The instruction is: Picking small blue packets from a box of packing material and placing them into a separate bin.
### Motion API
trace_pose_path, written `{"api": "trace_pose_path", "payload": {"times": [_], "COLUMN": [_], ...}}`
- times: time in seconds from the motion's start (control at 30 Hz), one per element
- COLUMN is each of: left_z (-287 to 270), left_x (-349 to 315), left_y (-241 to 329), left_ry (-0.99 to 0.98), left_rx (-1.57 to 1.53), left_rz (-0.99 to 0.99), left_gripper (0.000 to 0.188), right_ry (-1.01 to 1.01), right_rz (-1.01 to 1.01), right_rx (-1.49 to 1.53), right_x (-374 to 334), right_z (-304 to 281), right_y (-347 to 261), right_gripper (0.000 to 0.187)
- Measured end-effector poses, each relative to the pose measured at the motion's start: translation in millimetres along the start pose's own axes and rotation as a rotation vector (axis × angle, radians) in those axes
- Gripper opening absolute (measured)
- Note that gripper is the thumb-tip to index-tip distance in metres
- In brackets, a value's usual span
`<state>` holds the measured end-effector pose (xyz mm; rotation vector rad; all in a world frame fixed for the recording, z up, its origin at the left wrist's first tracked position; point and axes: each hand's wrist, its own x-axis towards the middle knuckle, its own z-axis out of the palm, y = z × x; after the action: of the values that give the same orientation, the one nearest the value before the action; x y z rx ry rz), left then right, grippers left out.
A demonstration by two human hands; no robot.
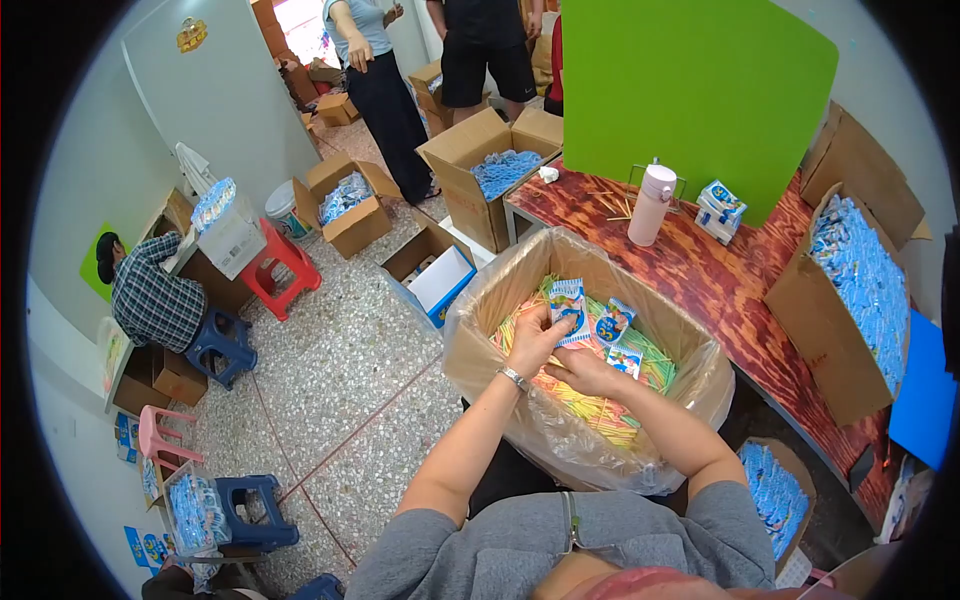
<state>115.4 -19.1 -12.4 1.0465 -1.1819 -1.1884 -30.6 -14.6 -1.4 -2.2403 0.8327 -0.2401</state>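
Note:
A blue-and-white printed packet (pixel 568 298) stands upright between the fingers of my left hand (pixel 530 345), over the box. Just below and to the right, my right hand (pixel 588 372) has its fingers drawn together near the packet's lower end; what they hold, if anything, is hidden. Under both hands, thin pastel sticks (pixel 590 405) in pink, yellow, orange and green lie heaped in a large box lined with clear plastic (pixel 480 400). Two similar packets, one tilted (pixel 614 322) and one nearer my right wrist (pixel 626 360), lie on the sticks.
To the right, a red-brown table (pixel 700 270) carries a pink bottle (pixel 653 205), small stacked boxes (pixel 720 212) and a carton of blue packets (pixel 860 290). Open cartons (pixel 355 205), stools (pixel 245 510) and a seated person (pixel 155 300) are to the left. Two people stand at the back.

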Motion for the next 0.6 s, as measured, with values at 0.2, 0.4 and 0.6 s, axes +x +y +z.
{"api": "trace_pose_path", "payload": {"times": [0.2, 0.4, 0.6], "left_z": [-1.6, 3.2, 5.3], "left_x": [-0.7, -1.4, -3.5], "left_y": [-0.8, 0.8, 7.8], "left_ry": [-0.007, 0.025, 0.053], "left_rx": [0.021, -0.055, -0.051], "left_rz": [-0.012, 0.029, 0.032], "left_gripper": [0.022, 0.017, 0.017], "right_ry": [-0.010, -0.066, 0.026], "right_rz": [-0.037, 0.066, -0.040], "right_rx": [-0.025, 0.066, -0.067], "right_x": [-0.1, -0.5, -0.5], "right_z": [0.4, -1.1, 2.1], "right_y": [2.5, -2.5, 2.5], "right_gripper": [0.036, 0.033, 0.035]}}
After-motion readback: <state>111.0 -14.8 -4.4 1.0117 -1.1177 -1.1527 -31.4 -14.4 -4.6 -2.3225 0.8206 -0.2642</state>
